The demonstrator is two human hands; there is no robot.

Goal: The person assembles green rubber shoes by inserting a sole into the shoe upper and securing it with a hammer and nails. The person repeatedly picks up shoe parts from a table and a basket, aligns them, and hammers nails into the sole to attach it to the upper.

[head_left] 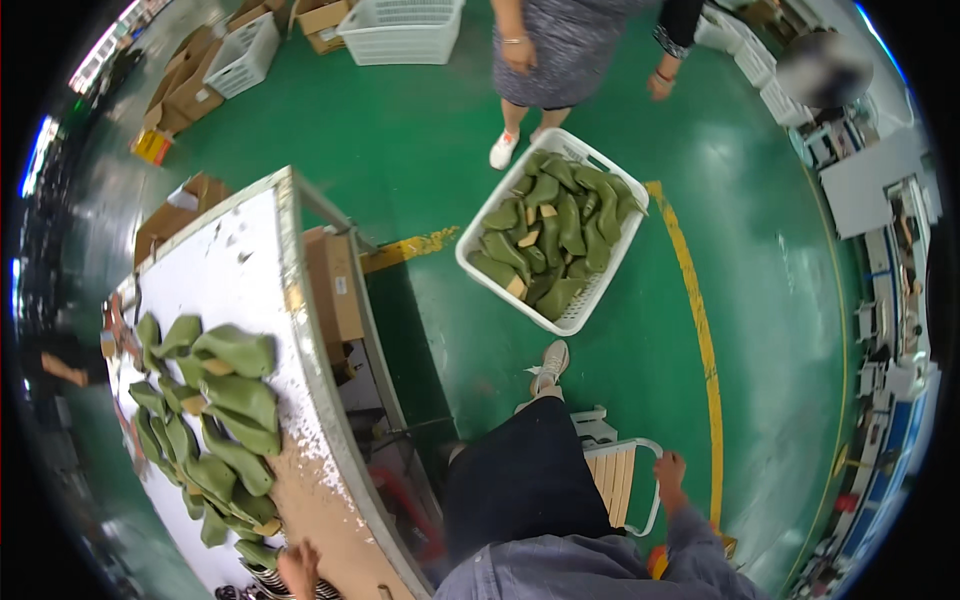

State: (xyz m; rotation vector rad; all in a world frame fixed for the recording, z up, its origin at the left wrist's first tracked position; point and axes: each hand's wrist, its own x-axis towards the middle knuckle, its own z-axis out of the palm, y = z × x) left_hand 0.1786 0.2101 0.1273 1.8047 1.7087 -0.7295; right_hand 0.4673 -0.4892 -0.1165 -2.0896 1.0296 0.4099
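Tabletop (255, 230), one: white surface, brown toward the near end, pale worn metal edging. Thereon: curved green pieces (240, 400), loosely heaped, some with tan patches.

Floor (770, 250), one: glossy green, marked with yellow lines (703, 340). Thereon: loaded white crate (612, 265); wood-slatted chair (615, 480), white frame; farther off, cardboard boxes (190, 95), further white crates (400, 35).

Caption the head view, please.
Left hand over a worktable near green pieces, right hand by a white-framed chair, and a white basket of similar pieces on the floor.
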